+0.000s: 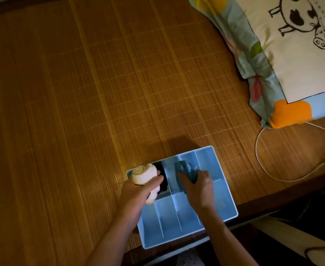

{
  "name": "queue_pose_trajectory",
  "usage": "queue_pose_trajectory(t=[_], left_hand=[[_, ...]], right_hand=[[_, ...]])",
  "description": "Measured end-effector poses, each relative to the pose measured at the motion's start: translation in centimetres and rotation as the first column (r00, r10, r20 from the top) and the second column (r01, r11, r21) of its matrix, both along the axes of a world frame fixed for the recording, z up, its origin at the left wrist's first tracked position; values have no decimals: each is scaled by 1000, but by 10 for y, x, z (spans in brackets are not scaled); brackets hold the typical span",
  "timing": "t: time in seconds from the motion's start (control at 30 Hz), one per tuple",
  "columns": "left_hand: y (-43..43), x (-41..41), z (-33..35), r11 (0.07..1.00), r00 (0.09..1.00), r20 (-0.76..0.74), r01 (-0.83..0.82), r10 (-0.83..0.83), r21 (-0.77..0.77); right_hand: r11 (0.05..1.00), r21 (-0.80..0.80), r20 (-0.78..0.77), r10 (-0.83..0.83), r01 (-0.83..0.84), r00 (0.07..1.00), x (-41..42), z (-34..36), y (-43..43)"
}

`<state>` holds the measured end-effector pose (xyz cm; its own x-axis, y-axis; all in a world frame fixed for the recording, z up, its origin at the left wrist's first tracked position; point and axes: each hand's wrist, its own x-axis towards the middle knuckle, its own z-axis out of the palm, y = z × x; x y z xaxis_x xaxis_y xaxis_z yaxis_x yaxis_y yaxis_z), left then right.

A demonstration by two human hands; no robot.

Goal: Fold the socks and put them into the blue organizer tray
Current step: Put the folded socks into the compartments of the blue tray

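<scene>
Nearest, the tray [225, 208] sits at the mat's [81, 93] near edge, its front compartments bare. Left hand [138, 191] is clamped around a rolled cream sock [144, 176], long axis running near-to-far, held over the tray's far-left corner. Directly right of it a dark sock [162, 177] seems already to fill that slot, though shadow makes this uncertain. Right hand [198, 186] is closed on a teal sock [185, 169], pressing it into a far middle compartment. Judgement: cream roll needs a free slot, nearest being just toward the body. Farther right lie a pillow [292, 54] and white cable [273, 166].
</scene>
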<state>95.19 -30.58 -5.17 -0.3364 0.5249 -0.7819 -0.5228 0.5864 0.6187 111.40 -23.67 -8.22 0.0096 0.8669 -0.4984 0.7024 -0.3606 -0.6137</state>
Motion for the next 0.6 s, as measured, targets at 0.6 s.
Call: queue_pose_trajectory(t=[0.6], left_hand=[[-16,-9,-10,1000,998,-57,1,-1,-3]], right_hand=[[916,211,311,269,-342,912,-44,-29,-21]])
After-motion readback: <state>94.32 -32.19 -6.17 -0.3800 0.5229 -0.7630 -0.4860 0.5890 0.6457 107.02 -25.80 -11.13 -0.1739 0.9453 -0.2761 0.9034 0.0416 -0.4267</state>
